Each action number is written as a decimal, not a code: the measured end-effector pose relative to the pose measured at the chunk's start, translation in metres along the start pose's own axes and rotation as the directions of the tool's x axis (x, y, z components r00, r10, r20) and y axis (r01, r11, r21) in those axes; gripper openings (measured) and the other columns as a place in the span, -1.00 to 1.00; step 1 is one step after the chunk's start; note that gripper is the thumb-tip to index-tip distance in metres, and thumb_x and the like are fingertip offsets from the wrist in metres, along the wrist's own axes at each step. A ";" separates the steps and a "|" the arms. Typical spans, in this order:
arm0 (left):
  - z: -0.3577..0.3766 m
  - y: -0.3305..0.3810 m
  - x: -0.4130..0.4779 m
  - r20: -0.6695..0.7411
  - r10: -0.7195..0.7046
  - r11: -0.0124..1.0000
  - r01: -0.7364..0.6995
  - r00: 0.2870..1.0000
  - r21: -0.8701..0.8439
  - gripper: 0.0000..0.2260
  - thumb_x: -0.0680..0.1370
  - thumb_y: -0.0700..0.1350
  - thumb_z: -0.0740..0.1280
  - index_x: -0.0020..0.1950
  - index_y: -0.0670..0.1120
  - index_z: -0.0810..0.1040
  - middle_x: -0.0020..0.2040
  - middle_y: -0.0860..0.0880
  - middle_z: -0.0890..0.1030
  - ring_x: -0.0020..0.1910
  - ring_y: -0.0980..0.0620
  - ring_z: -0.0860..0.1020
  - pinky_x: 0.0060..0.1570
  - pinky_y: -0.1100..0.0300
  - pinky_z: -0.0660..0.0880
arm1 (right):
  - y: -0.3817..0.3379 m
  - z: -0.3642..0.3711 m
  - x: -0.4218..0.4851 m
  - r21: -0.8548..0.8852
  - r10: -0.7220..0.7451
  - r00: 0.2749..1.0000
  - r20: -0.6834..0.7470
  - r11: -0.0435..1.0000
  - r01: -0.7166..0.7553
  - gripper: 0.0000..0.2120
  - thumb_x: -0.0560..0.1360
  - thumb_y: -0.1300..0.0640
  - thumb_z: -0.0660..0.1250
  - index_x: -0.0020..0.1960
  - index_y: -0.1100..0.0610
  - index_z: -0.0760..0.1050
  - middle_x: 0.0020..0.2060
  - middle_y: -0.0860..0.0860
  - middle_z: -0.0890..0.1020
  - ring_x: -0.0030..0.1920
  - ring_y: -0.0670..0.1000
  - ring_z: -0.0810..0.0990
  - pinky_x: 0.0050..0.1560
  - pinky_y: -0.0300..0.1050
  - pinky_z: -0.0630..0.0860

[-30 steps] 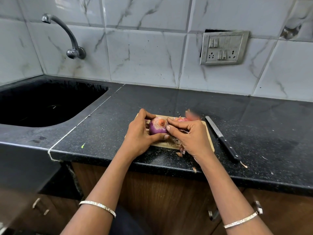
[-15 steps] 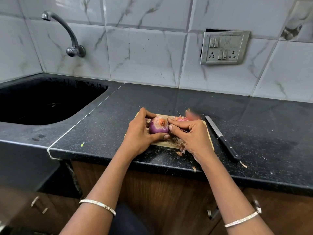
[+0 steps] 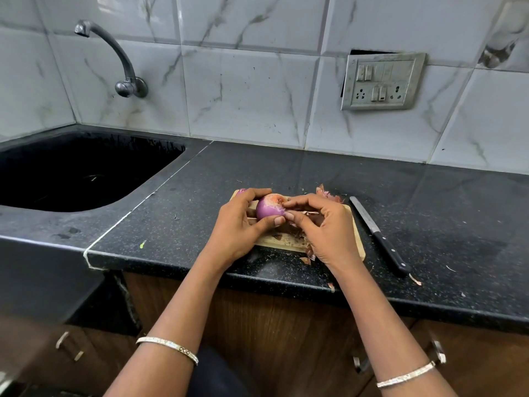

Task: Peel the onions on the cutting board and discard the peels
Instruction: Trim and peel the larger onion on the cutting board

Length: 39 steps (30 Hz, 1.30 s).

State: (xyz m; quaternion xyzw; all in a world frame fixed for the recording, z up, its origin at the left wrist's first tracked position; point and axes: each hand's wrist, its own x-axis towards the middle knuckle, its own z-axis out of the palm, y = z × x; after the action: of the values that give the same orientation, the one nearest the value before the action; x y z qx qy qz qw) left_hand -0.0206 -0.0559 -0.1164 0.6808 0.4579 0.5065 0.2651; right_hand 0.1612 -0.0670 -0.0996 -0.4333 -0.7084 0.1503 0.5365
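Above the cutting board (image 3: 286,244), the left hand (image 3: 237,230) grips the red onion (image 3: 267,210) while fingers of the right hand (image 3: 325,227) pinch skin at its cut top. Firm, likely slick; brittle skin probably tears, so pinch its edge.

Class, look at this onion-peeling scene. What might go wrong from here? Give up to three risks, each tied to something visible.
1. The knife lies beside the right hand, its handle near the front edge of the counter; a forearm might knock it off.
2. Loose peels near that edge may drop to the floor.
3. The onion, gripped by the left hand, could slip and roll off the cutting board.
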 end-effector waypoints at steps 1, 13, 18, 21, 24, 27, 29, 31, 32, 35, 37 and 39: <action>-0.001 -0.001 0.000 0.017 -0.001 1.000 0.001 1.000 -0.012 -0.41 0.38 0.08 0.57 0.38 -0.02 0.56 0.18 0.05 0.64 0.06 0.17 0.65 0.14 0.19 0.61 | 0.001 0.000 0.000 -0.024 -0.015 1.000 -0.013 1.000 0.015 -0.88 0.45 0.26 0.52 -0.06 0.08 0.72 -0.12 -0.13 0.73 -0.02 -0.15 0.68 0.08 -0.14 0.57; -0.001 0.001 0.000 0.104 0.000 0.998 0.007 0.995 -0.061 -0.46 0.50 -0.15 0.53 0.47 -0.01 0.50 0.23 0.05 0.61 0.02 0.27 0.64 0.05 0.40 0.54 | 0.009 0.007 0.001 -0.344 -0.116 0.991 0.067 0.930 0.132 -0.91 0.51 0.27 0.37 -0.04 0.11 0.55 -0.08 -0.04 0.53 -0.03 0.00 0.45 0.00 -0.08 0.37; 0.001 0.001 0.000 0.110 0.003 0.999 0.003 0.994 -0.050 -0.46 0.51 -0.16 0.52 0.48 -0.02 0.49 0.21 0.05 0.61 0.00 0.28 0.64 0.07 0.40 0.54 | 0.009 0.010 -0.001 -0.476 -0.131 0.979 0.154 0.858 0.190 -0.90 0.55 0.24 0.25 -0.03 0.07 0.37 -0.07 -0.06 0.43 0.00 0.07 0.41 0.15 0.16 0.40; 0.002 0.002 -0.001 0.112 0.007 0.999 -0.002 0.994 -0.046 -0.48 0.54 -0.17 0.48 0.49 -0.06 0.47 0.19 0.06 0.60 -0.04 0.41 0.59 0.03 0.47 0.49 | 0.010 0.012 -0.001 -0.461 -0.140 0.979 0.149 0.866 0.194 -0.86 0.56 0.22 0.22 -0.04 0.01 0.29 -0.07 -0.09 0.39 0.00 0.06 0.40 0.13 0.20 0.41; 0.002 0.001 0.000 0.115 -0.006 0.997 0.015 0.993 -0.074 -0.51 0.57 -0.18 0.45 0.49 -0.09 0.45 0.20 0.01 0.61 -0.02 0.38 0.60 0.07 0.44 0.50 | 0.011 0.014 0.000 -0.405 -0.133 0.978 0.160 0.895 0.188 -0.96 0.57 0.20 0.20 -0.02 0.08 0.36 -0.04 -0.03 0.43 -0.01 0.04 0.40 0.06 0.12 0.42; 0.001 -0.001 0.000 0.111 -0.014 0.993 0.027 0.994 -0.116 -0.56 0.59 -0.21 0.42 0.46 -0.09 0.47 0.26 -0.04 0.61 0.10 0.18 0.64 0.13 0.33 0.53 | 0.010 0.013 0.001 -0.289 -0.129 0.977 0.167 0.941 0.174 -0.93 0.58 0.22 0.20 -0.04 0.07 0.36 -0.04 -0.02 0.43 -0.02 -0.02 0.38 0.02 -0.04 0.37; 0.002 -0.001 0.000 0.124 -0.021 0.985 0.041 0.992 -0.166 -0.60 0.60 -0.25 0.40 0.43 -0.11 0.47 0.27 -0.07 0.61 0.13 0.12 0.64 0.12 0.31 0.55 | 0.010 0.011 0.002 -0.239 -0.125 0.977 0.171 0.957 0.164 -0.93 0.58 0.21 0.19 -0.05 0.06 0.36 -0.04 -0.03 0.43 -0.03 -0.05 0.37 0.00 -0.13 0.33; 0.002 -0.002 0.001 0.132 -0.023 0.980 0.049 0.991 -0.195 -0.62 0.60 -0.23 0.41 0.41 -0.08 0.49 0.27 -0.07 0.61 0.17 0.08 0.64 0.14 0.29 0.56 | 0.010 0.010 0.001 -0.222 -0.116 0.977 0.176 0.963 0.155 -0.94 0.59 0.21 0.19 -0.05 0.08 0.37 -0.05 -0.03 0.43 -0.04 -0.07 0.36 -0.02 -0.21 0.30; 0.002 -0.003 0.001 0.134 -0.024 0.978 0.051 0.991 -0.204 -0.62 0.58 -0.18 0.42 0.40 -0.05 0.50 0.27 -0.06 0.62 0.19 0.05 0.63 0.15 0.26 0.56 | 0.010 0.010 0.001 -0.214 -0.111 0.978 0.177 0.965 0.149 -0.92 0.59 0.23 0.21 -0.04 0.08 0.38 -0.05 -0.03 0.43 -0.04 -0.09 0.35 -0.02 -0.27 0.29; 0.001 -0.005 0.002 0.135 -0.031 0.973 0.061 0.990 -0.224 -0.58 0.51 -0.05 0.40 0.38 -0.02 0.53 0.28 -0.04 0.63 0.22 0.02 0.62 0.19 0.19 0.56 | 0.008 0.009 0.002 -0.191 -0.101 0.980 0.169 0.973 0.133 -0.84 0.61 0.30 0.24 -0.04 0.06 0.37 -0.06 -0.02 0.44 -0.06 -0.21 0.35 -0.01 -0.43 0.26; 0.000 -0.004 0.002 0.142 -0.029 0.970 0.062 0.989 -0.237 -0.57 0.51 -0.05 0.39 0.37 -0.04 0.53 0.27 -0.06 0.63 0.23 -0.01 0.62 0.20 0.15 0.57 | 0.007 0.008 0.002 -0.180 -0.094 0.983 0.157 0.976 0.122 -0.82 0.61 0.32 0.24 -0.05 0.06 0.37 -0.07 -0.01 0.44 -0.03 -0.30 0.36 -0.02 -0.47 0.25; 0.000 -0.003 0.001 0.152 -0.030 0.964 0.069 0.988 -0.256 -0.58 0.51 -0.06 0.38 0.37 -0.06 0.53 0.27 -0.07 0.63 0.23 -0.03 0.62 0.21 0.12 0.57 | 0.008 0.008 0.002 -0.177 -0.075 0.987 0.145 0.979 0.101 -0.84 0.61 0.33 0.24 -0.03 0.08 0.38 -0.06 0.00 0.45 -0.03 -0.34 0.36 -0.02 -0.49 0.24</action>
State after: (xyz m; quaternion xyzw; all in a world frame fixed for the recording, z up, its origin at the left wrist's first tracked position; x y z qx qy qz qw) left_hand -0.0216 -0.0530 -0.1187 0.6637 0.3837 0.5039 0.3979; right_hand 0.1578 -0.0587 -0.1065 -0.4376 -0.7729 0.0900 0.4506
